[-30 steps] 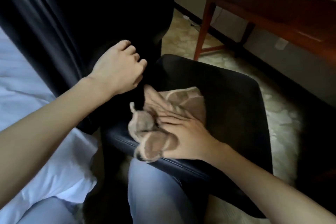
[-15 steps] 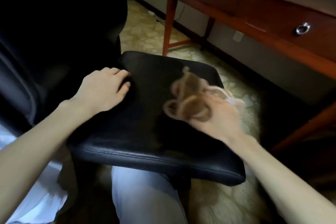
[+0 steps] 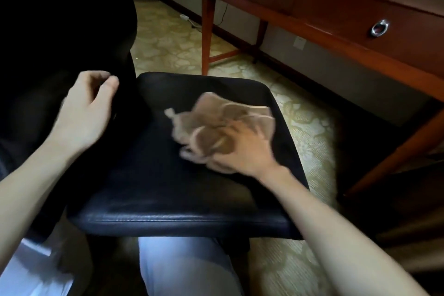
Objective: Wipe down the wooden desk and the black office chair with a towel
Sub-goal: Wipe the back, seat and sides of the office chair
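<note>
the black office chair (image 3: 168,190) filled the middle of the frame, its leather seat facing up and its dark backrest rising into the upper left. a crumpled beige towel (image 3: 216,120) lay on the right half of the seat, touching the leather, motion-blurred. the right hand (image 3: 237,151) reached in from the lower right and grasped the towel from its near side, fingers curled into the bunched cloth and pressing it on the seat. the left hand (image 3: 84,113) sat at centre left, just beside the join of seat and backrest, its fingers loosely curled with nothing in them; whether it touched the backrest could not be told. the wooden desk (image 3: 336,9) ran along the upper right, well apart from the towel, with two metal ring pulls (image 3: 379,28) on its drawer fronts and a slim leg standing on the patterned carpet (image 3: 168,41). a wall socket (image 3: 299,43) showed under the desk. a leg in pale trousers (image 3: 182,269) showed below the seat's front edge, and white fabric (image 3: 26,271) lay in the lower left corner.
</note>
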`<act>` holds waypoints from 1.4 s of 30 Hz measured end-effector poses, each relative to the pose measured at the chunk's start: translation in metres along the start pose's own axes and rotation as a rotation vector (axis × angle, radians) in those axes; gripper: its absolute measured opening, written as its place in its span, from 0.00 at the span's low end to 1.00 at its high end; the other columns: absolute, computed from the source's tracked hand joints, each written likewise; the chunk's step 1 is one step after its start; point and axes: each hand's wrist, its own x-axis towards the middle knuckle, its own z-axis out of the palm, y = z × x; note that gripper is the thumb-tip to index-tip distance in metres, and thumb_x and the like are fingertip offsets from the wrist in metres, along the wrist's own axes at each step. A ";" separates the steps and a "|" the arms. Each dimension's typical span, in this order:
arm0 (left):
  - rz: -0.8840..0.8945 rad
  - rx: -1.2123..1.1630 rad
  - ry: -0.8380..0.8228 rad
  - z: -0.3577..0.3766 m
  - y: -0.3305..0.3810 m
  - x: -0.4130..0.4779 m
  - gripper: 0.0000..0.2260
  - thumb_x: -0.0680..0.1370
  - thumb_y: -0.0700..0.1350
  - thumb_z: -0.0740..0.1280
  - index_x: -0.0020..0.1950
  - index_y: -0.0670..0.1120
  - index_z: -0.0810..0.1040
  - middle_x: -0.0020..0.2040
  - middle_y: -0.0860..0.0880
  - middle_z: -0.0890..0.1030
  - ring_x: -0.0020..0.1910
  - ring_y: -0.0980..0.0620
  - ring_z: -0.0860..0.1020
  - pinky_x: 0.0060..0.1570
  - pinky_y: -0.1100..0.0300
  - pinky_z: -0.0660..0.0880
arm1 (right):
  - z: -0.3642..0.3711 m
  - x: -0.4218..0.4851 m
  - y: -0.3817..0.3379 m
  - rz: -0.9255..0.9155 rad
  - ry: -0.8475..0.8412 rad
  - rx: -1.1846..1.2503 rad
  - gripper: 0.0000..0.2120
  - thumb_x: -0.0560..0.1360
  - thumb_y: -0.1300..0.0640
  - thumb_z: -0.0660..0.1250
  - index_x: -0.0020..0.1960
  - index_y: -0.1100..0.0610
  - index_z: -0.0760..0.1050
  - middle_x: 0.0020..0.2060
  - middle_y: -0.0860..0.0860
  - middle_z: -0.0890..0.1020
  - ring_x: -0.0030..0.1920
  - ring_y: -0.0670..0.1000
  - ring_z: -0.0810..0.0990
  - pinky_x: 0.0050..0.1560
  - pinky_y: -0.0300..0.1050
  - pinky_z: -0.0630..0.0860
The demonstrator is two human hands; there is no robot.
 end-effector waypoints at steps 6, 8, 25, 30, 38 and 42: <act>-0.045 -0.108 0.051 0.006 0.009 0.001 0.20 0.81 0.61 0.60 0.66 0.52 0.77 0.59 0.54 0.80 0.59 0.54 0.76 0.61 0.56 0.70 | -0.032 -0.010 0.104 0.683 0.162 0.213 0.21 0.69 0.38 0.70 0.59 0.46 0.82 0.56 0.54 0.86 0.59 0.61 0.82 0.54 0.51 0.77; -0.057 -0.128 0.060 0.007 0.011 -0.001 0.16 0.81 0.60 0.60 0.62 0.54 0.78 0.57 0.56 0.80 0.58 0.55 0.76 0.60 0.58 0.69 | -0.035 -0.001 0.099 0.792 0.248 0.224 0.20 0.69 0.38 0.70 0.55 0.49 0.82 0.52 0.55 0.86 0.55 0.61 0.83 0.50 0.49 0.77; 0.112 -0.077 0.099 -0.011 0.043 -0.001 0.18 0.82 0.61 0.57 0.66 0.54 0.76 0.57 0.66 0.81 0.59 0.66 0.76 0.58 0.75 0.66 | 0.058 0.114 -0.135 -0.056 -0.208 0.045 0.43 0.67 0.25 0.63 0.78 0.38 0.62 0.81 0.48 0.58 0.82 0.58 0.52 0.76 0.72 0.48; 0.129 -0.030 0.101 -0.012 0.035 -0.003 0.24 0.81 0.63 0.59 0.73 0.52 0.72 0.69 0.58 0.77 0.61 0.69 0.75 0.60 0.72 0.66 | 0.003 0.084 0.001 0.259 0.022 0.042 0.40 0.64 0.28 0.59 0.72 0.44 0.73 0.73 0.47 0.73 0.75 0.54 0.70 0.73 0.56 0.67; 0.058 -0.153 0.121 -0.009 0.042 -0.002 0.19 0.79 0.64 0.60 0.65 0.57 0.77 0.53 0.70 0.80 0.54 0.76 0.75 0.52 0.76 0.67 | -0.034 0.065 0.153 1.087 0.265 0.589 0.36 0.68 0.35 0.73 0.66 0.59 0.79 0.63 0.58 0.82 0.62 0.61 0.81 0.61 0.49 0.77; 0.064 -0.148 0.108 -0.010 0.042 -0.004 0.16 0.81 0.60 0.62 0.66 0.57 0.77 0.61 0.60 0.80 0.62 0.65 0.76 0.63 0.64 0.69 | -0.036 0.091 0.140 0.969 0.388 0.649 0.37 0.67 0.30 0.71 0.68 0.52 0.78 0.66 0.54 0.81 0.67 0.60 0.78 0.69 0.53 0.74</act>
